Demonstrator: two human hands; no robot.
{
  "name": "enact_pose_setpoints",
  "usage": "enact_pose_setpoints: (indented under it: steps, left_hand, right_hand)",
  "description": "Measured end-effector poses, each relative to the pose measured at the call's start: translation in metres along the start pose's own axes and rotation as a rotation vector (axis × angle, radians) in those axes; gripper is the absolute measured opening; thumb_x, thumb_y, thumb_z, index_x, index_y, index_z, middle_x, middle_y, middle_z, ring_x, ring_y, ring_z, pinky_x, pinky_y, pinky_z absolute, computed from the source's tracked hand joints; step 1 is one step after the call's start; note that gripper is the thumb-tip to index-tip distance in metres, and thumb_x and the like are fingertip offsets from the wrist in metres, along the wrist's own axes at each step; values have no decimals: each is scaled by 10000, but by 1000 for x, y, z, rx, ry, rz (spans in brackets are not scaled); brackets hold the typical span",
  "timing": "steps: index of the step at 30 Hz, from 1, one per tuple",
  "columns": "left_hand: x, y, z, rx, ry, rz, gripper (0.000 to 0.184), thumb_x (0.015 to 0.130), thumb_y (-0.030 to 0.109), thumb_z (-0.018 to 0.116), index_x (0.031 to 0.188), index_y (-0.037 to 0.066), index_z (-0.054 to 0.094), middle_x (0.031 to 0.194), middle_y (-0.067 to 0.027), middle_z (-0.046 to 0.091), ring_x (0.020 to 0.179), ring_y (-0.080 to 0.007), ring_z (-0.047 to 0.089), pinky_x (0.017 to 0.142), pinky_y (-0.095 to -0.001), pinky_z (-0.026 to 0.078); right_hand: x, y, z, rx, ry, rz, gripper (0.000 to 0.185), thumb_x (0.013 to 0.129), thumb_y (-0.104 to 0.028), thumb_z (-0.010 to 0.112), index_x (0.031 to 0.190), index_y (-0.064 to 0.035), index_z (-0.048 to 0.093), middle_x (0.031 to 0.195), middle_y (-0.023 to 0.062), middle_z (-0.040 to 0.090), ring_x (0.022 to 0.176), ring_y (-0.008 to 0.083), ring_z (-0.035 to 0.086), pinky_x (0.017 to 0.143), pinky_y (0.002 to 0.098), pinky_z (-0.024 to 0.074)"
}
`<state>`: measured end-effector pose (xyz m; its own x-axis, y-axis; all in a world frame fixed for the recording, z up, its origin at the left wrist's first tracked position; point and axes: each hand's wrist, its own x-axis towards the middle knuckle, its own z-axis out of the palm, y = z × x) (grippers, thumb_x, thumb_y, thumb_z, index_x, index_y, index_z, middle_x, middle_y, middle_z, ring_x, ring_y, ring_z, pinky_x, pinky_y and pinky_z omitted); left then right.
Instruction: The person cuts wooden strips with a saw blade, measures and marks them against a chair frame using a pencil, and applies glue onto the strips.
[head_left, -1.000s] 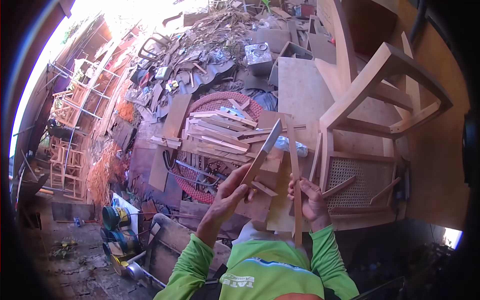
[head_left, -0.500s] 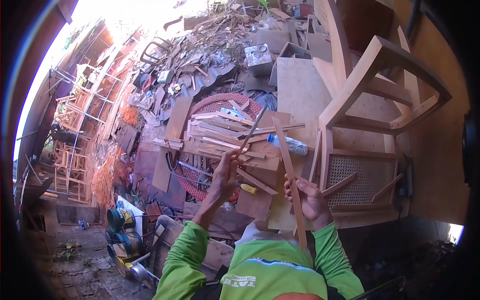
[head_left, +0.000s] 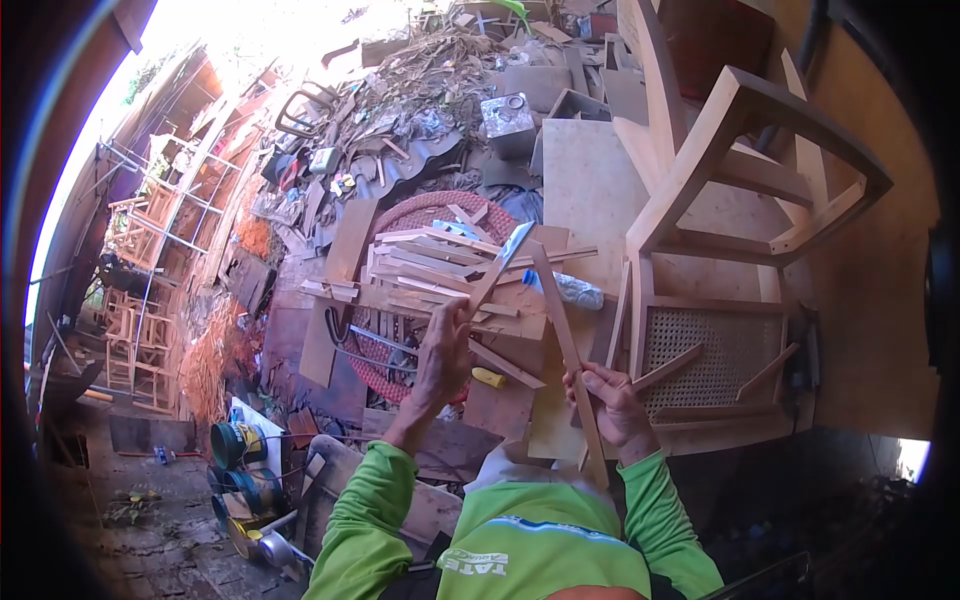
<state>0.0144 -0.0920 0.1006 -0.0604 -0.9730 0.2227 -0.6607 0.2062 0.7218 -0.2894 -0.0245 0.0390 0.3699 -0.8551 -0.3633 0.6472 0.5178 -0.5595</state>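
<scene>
My left hand point(head_left: 443, 352) is closed around the lower end of a machete-like blade point(head_left: 502, 262), which points up and away and shines near its tip. Its handle is hidden in my fist. My right hand point(head_left: 611, 397) grips a long, narrow wooden strip point(head_left: 563, 325) below its middle, the far end leaning toward the blade's tip. Beyond my hands, several thin wooden strips point(head_left: 425, 262) lie piled on a work surface. A plastic bottle with a blue cap point(head_left: 577, 289) rests just past the strip I hold.
At right, an unfinished wooden chair frame with a woven cane panel point(head_left: 715, 345) rests on a plywood board point(head_left: 580, 165). A yellow-handled tool point(head_left: 488, 377) and a red woven round point(head_left: 375, 375) are near my left hand. Buckets point(head_left: 240, 443) stand lower left; scrap point(head_left: 420, 120) heaps behind.
The blade in my left hand has turned from edge-on to showing its broad, shiny face. My right hand still holds the wooden strip, and the view has shifted slightly.
</scene>
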Motion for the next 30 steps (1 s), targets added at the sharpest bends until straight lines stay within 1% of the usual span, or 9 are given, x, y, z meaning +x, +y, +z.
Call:
enact_pose_setpoints:
  steps: [3,5,7,9,15,22,24,27,30]
  left_hand:
    - [-11,6,8,-6,1,10,359,1069,-7,586,1425,-22,544,1263,-273,666,1131,-459,699,953,-502,568]
    - [-19,8,16,31,25,55,356,1089,-2,588,1442,-24,545,1231,-255,680,1101,-391,700,948,-462,564]
    - [-24,10,17,44,20,30,362,1083,-1,597,1441,-28,547,1245,-258,681,1107,-396,702,957,-464,566]
    - [-27,3,19,2,4,-12,381,1051,-2,592,1428,-27,545,1286,-275,652,1186,-484,675,980,-509,560]
    - [-26,-4,15,117,29,34,394,1033,-8,605,1423,6,546,1220,-252,645,1109,-479,670,927,-536,553]
    - [-36,-2,3,176,-20,36,408,999,-21,624,1399,21,555,1221,-240,644,1082,-474,663,902,-543,554]
    - [-45,5,-6,178,-36,-49,374,982,-20,632,1353,-1,585,1268,-225,630,1119,-449,645,922,-531,553]
    - [-46,10,-16,241,-26,78,326,966,-30,637,1292,-26,617,1320,-207,611,1159,-426,619,950,-517,548]
    - [-36,8,-12,184,-30,16,288,959,-43,637,1248,-45,637,1358,-193,592,1201,-408,595,973,-509,541]
  right_hand:
    - [5,9,-1,28,-10,-22,380,1105,-140,673,1420,73,668,1142,114,774,949,167,727,869,315,602]
    - [4,9,-1,43,-17,-11,381,1107,-145,669,1422,69,668,1142,114,772,951,166,727,870,318,601]
    - [2,10,0,62,-16,4,382,1109,-150,666,1424,66,669,1141,114,770,953,165,727,870,321,600]
    - [1,8,2,92,-48,29,400,1112,-159,649,1444,64,660,1151,107,741,972,161,689,869,349,561]
    - [-3,8,5,128,-76,29,415,1109,-166,651,1444,79,651,1151,110,737,976,169,682,870,354,557]
    - [-2,12,3,109,-79,27,422,1102,-173,663,1439,81,653,1157,112,740,975,168,687,866,353,559]
    - [-1,14,-1,120,-65,20,425,1098,-176,669,1436,80,654,1156,110,740,975,166,688,866,349,561]
    - [0,10,0,127,-62,13,397,1114,-172,654,1424,75,667,1134,102,743,961,158,702,860,328,571]
    - [2,7,3,119,-75,21,403,1112,-175,656,1427,76,664,1134,100,743,968,157,700,863,327,570]
